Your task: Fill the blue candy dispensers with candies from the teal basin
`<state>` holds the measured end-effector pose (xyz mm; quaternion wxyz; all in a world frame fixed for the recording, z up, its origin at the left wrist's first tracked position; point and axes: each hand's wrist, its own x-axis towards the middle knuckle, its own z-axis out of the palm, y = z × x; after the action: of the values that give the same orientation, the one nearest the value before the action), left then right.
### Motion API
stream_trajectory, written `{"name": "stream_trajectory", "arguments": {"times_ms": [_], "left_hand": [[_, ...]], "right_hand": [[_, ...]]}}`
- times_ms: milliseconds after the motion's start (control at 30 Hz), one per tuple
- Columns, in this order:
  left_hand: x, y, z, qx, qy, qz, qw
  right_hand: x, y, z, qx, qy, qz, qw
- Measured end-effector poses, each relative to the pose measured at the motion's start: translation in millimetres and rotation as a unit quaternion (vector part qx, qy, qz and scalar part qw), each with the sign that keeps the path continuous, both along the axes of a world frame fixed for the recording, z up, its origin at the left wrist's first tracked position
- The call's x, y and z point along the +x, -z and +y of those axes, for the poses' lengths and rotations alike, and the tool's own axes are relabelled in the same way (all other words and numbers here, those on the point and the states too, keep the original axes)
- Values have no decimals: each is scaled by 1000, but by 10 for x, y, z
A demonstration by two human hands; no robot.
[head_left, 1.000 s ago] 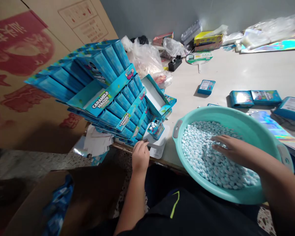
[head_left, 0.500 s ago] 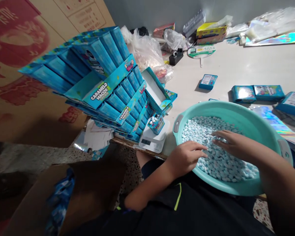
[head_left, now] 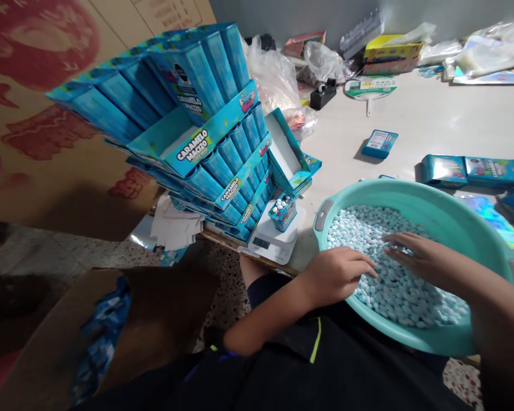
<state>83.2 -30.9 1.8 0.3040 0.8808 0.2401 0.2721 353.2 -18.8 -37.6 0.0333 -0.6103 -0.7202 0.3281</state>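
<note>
A turquoise basin (head_left: 443,205) holds a heap of small white and pale-blue candies (head_left: 405,288). Over its near left rim reaches my left hand (head_left: 340,274), fingers loosely bent and slightly apart at the edge of the heap. From the right, my right hand (head_left: 411,251) stretches its fingers over the candies, touching or just above them; nothing shows in its grip. To the left, a small blue box (head_left: 284,213) filled with candies stands on a white kitchen scale (head_left: 274,246). The scale's display cannot be read.
Trays of upright blue boxes (head_left: 197,151) are stacked left of the scale, with an open blue tray (head_left: 289,154) leaning beside them. Several blue boxes (head_left: 492,170) lie behind the basin. Plastic bags (head_left: 274,77) and a tape dispenser (head_left: 323,94) sit farther back. A brown carton (head_left: 154,325) stands below.
The view has shifted, so the table and basin appear farther right. Both hands stay at the candies with little change in pose; the filled box remains on the scale.
</note>
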Motion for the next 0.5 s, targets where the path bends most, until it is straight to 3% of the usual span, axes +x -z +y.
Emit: {"name": "stream_trajectory", "arguments": {"times_ms": [67, 133, 200, 267, 367, 500], "left_hand": [[-128, -64, 26, 41, -49, -57, 996], [-330, -177, 108, 101, -160, -85, 978], [-563, -314, 252, 157, -278, -52, 946], [-773, -432, 438, 187, -349, 15, 918], [-975, -488, 711, 206, -359, 111, 904], [-1085, -317, 925, 237, -276, 150, 919]], "right_hand": [[4, -7, 4, -8, 3, -1, 1000], [-8, -37, 8, -16, 2, 0, 1000], [-33, -77, 9, -20, 4, -1, 1000], [-59, -114, 8, -21, 6, -3, 1000], [-83, -149, 6, -20, 2, -2, 1000], [-99, -191, 12, -27, -4, 0, 1000]]}}
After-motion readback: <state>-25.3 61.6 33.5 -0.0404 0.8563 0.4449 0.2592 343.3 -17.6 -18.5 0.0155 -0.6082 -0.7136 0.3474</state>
